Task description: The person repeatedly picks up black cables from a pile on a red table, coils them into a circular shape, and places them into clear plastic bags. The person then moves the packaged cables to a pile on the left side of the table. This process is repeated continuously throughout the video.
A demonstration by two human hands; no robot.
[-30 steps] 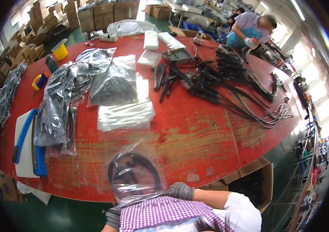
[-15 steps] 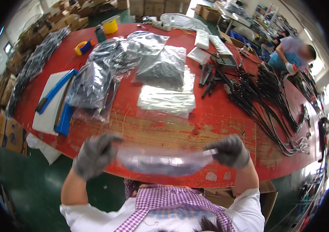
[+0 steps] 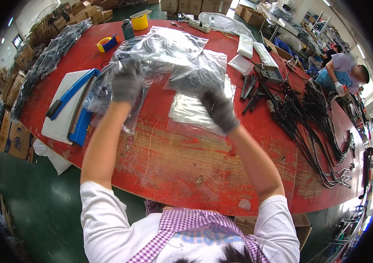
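The stack of clear bags (image 3: 189,109) is thin plastic film, glossy and creased; behind it, the bagged dark goods (image 3: 171,41) have a shiny, crinkled film skin; to its left, the guillotine trimmer (image 3: 81,128) pairs a matt off-white board with a smooth blue arm; to its right, the black cables (image 3: 311,136) look like dull rubber; beneath it, the tabletop (image 3: 173,160) is smooth red paint, worn in front to rough bare wood; beside it, matt grey cloth covers the left hand (image 3: 127,81) and right hand (image 3: 219,107).
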